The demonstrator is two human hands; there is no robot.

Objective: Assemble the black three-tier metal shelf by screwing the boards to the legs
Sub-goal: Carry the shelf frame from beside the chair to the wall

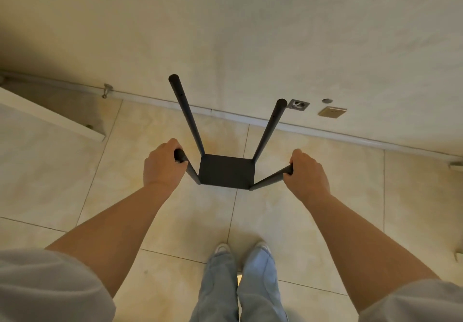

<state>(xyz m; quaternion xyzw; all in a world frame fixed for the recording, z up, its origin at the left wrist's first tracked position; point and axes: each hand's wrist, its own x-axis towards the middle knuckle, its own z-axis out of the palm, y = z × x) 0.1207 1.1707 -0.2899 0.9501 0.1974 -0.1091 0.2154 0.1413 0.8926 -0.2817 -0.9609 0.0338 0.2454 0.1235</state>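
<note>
A black metal shelf frame stands on the tiled floor in front of me, seen from above. One black square board (226, 171) sits low between four black legs. My left hand (162, 165) grips the top of the near left leg (191, 171). My right hand (307, 173) grips the top of the near right leg (270, 178). The far left leg (186, 113) and far right leg (270, 128) rise free, with small screw holes along them. No other boards are in view.
A cream wall with a skirting strip (325, 131) runs behind the shelf, with a socket plate (332, 112) and a metal fitting (298, 104) low on it. A white panel (50, 118) lies at the left. My feet (240, 251) stand just behind the shelf.
</note>
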